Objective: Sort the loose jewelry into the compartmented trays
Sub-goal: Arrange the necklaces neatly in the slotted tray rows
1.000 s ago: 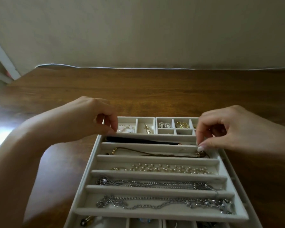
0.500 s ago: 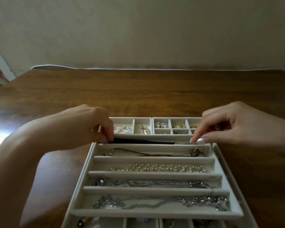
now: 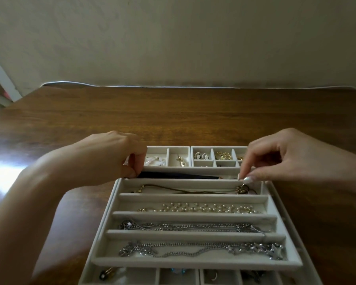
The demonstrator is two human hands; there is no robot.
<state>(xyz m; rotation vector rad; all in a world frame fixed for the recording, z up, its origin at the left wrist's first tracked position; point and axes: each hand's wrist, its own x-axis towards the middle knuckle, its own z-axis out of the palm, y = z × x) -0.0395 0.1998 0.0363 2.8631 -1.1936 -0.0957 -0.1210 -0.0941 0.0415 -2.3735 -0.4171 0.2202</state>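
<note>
Head view: your left hand (image 3: 103,159) pinches the left end of a black strip (image 3: 173,175), and your right hand (image 3: 280,159) pinches closed at the right end of that far slot, though what its fingertips (image 3: 247,178) hold is too small to tell. The strip lies in the farthest slot of the tray (image 3: 272,204) on the table (image 3: 173,116). Nearer slots hold a cord necklace (image 3: 185,189), a pearl strand (image 3: 199,208) and two silver chains (image 3: 185,226), while small trays (image 3: 190,154) behind hold earrings (image 3: 201,156).
</note>
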